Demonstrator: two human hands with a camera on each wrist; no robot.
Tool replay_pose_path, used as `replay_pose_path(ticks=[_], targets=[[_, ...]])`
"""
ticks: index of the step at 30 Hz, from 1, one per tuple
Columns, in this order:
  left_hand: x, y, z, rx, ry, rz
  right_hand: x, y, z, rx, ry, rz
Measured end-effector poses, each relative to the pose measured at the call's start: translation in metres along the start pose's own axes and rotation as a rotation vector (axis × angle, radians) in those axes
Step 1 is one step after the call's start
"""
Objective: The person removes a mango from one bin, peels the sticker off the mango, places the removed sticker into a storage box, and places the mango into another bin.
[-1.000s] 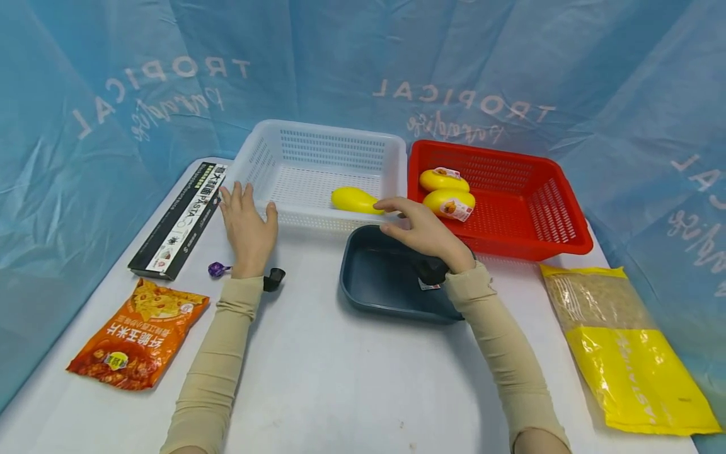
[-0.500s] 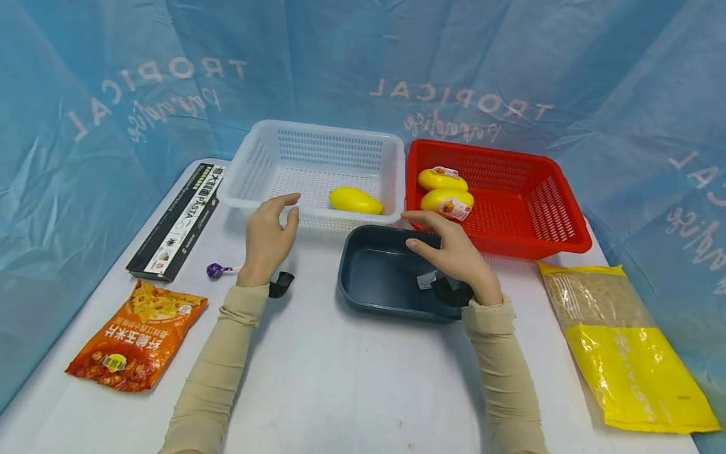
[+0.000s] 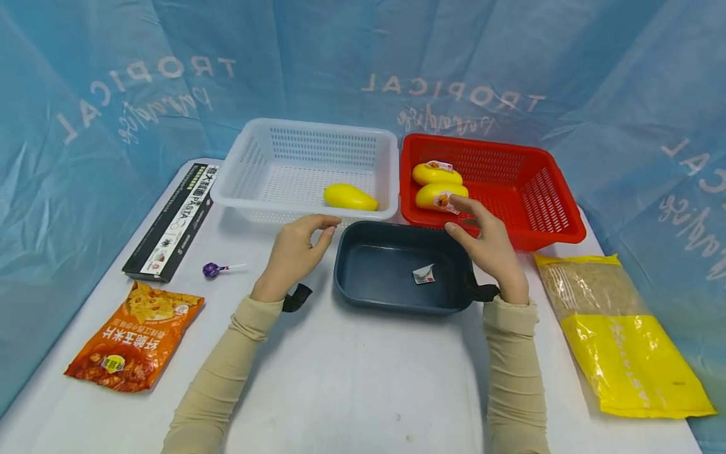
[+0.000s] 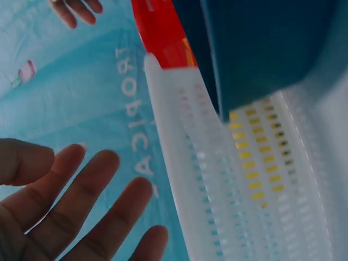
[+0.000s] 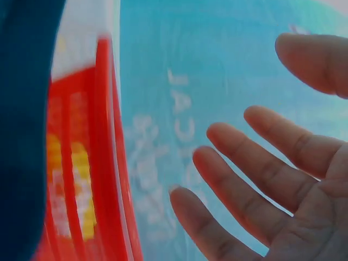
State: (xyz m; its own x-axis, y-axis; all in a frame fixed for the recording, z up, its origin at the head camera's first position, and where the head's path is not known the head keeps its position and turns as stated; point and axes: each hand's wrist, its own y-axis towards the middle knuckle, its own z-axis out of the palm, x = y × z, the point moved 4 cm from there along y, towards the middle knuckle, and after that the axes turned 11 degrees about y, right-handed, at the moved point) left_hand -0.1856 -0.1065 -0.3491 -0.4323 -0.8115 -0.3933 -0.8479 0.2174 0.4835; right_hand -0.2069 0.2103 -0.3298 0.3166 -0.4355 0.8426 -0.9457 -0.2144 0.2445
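Observation:
A dark blue tray (image 3: 374, 268) stands at the middle of the table in the head view, with a small white label (image 3: 423, 273) lying in it. My left hand (image 3: 297, 255) hovers by its left end, fingers loosely bent around nothing. Over its right end my right hand (image 3: 489, 243) hangs with thumb and fingers apart, holding nothing. Behind the tray, a white basket (image 3: 258, 200) contains one yellow mango (image 3: 350, 197). Beside it, a red basket (image 3: 527, 236) holds two labelled mangoes (image 3: 437, 195); the right fingertips overlap its front rim in this view. Both wrist views show empty, spread fingers.
On the left are a black and white pasta box (image 3: 172, 221), a purple lollipop (image 3: 212, 270) and an orange snack bag (image 3: 136, 340). A yellow pasta bag (image 3: 629, 353) lies at the right edge. A blue curtain (image 3: 317, 57) encloses the table's back and sides.
My left hand has moved right, from the white basket's left corner to beside the tray. My right hand has drawn away from the mango in the white basket, rightward to the tray's right end.

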Motion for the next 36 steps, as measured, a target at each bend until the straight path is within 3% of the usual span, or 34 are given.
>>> replay_pose_path(ticks=[11, 17, 25, 32, 36], targets=[[-0.024, -0.003, 0.016, 0.15, -0.051, 0.078, -0.043, -0.021, -0.072, -0.477, 0.038, 0.205], [-0.035, 0.002, 0.021, 0.199, -0.046, 0.083, -0.064, -0.032, -0.093, -0.635, 0.12, 0.291], [-0.057, 0.02, 0.035, 0.298, -0.033, 0.113, -0.086, -0.044, -0.106, -0.705, 0.055, 0.435], [-0.079, 0.047, 0.051, 0.432, -0.076, 0.074, -0.102, -0.045, -0.106, -0.636, -0.025, 0.483], [-0.089, 0.063, 0.06, 0.468, -0.106, 0.075, -0.108, -0.044, -0.103, -0.614, -0.022, 0.494]])
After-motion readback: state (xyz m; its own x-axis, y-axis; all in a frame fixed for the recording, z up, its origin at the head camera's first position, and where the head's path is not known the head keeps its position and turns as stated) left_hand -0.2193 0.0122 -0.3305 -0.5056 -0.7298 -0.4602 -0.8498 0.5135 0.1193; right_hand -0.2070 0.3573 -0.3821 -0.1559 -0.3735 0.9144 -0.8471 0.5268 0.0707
